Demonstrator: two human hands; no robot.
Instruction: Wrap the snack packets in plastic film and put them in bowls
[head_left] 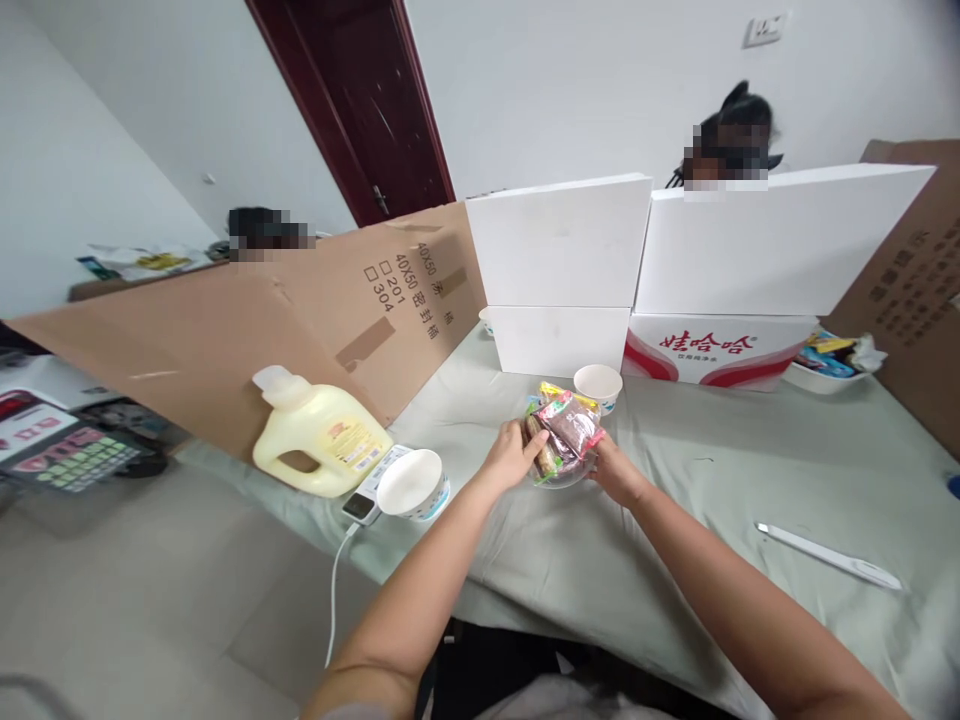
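Observation:
A clear bowl heaped with wrapped snacks is between my hands at the middle of the table. My left hand grips its left side, the thumb lying over a packet. On the opposite side my right hand closes around the rim, most of its fingers hidden behind the bowl and packets. Just beyond stands a white paper bowl, partly covered by the snacks. Another white paper bowl rests to the left, near my left forearm.
A yellow jug stands at the left edge beside a white device with a cable. White boxes and brown cardboard wall the table's back. A white utility knife lies right. People's heads show behind the boxes.

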